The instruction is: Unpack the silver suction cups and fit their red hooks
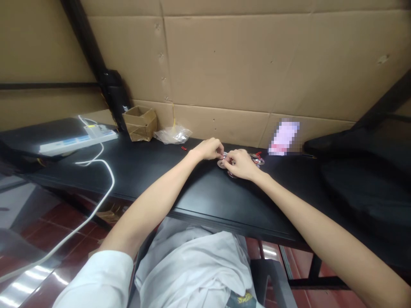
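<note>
My work is under way, I judge: my left grip [209, 149] and right grip [241, 164] meet over a cluster of shiny discs [220, 164] on the worktop [205, 194]. More discs lie partly under and beyond my right grip, with red cord [258, 155] among them, and one red piece [183, 148] lies apart, to the left of my left grip. I cannot tell how many discs are finished or how many are left, since my fingers cover much of the cluster.

The nearest disc sits right at my fingertips, between my two grips and slightly toward me. Both grips are curled inward, thumb and fingers drawn close; whether either one truly pinches a disc or only touches it, I cannot tell.
</note>
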Available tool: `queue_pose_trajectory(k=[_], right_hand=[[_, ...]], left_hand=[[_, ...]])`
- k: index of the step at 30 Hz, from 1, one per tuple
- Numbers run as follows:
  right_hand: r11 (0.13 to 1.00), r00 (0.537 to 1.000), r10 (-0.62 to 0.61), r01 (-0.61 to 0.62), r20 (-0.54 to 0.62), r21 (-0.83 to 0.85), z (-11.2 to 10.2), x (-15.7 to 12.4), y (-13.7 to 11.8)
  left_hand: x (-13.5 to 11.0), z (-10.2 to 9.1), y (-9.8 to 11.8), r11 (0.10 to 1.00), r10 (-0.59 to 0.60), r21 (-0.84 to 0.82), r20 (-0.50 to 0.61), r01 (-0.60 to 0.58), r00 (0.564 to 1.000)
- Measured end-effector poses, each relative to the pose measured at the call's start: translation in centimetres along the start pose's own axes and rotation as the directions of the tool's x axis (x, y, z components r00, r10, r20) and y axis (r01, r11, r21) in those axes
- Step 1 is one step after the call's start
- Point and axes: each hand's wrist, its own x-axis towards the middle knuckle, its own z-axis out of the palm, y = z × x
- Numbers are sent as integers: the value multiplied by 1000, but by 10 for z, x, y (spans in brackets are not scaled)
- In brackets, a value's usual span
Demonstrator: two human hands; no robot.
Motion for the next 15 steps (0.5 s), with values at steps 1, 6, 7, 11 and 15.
queue_pose_trajectory(k=[1,6,7,11,15], right_hand=[[1000,1000,2,-2,-1,8,0,0,-1],[1000,1000,3,-3,22,-28,-3,1,-6],[999,1000,0,1,29,-40,-3,1,-7],[998,999,-2,5,43,-70,-1,1,-4],[996,999,0,5,52,-86,0,1,-2]], left_hand=[[0,2,1,1000,-9,12,-8,9,1000],[6,12,-3,1000,-21,19,14,21,1000],[8,13,-4,1000,-10,-1,36,10,999],[12,13,-12,994,34,-105,94,-25,995],[9,1,-19,991,8,-131,-38,-13,999]])
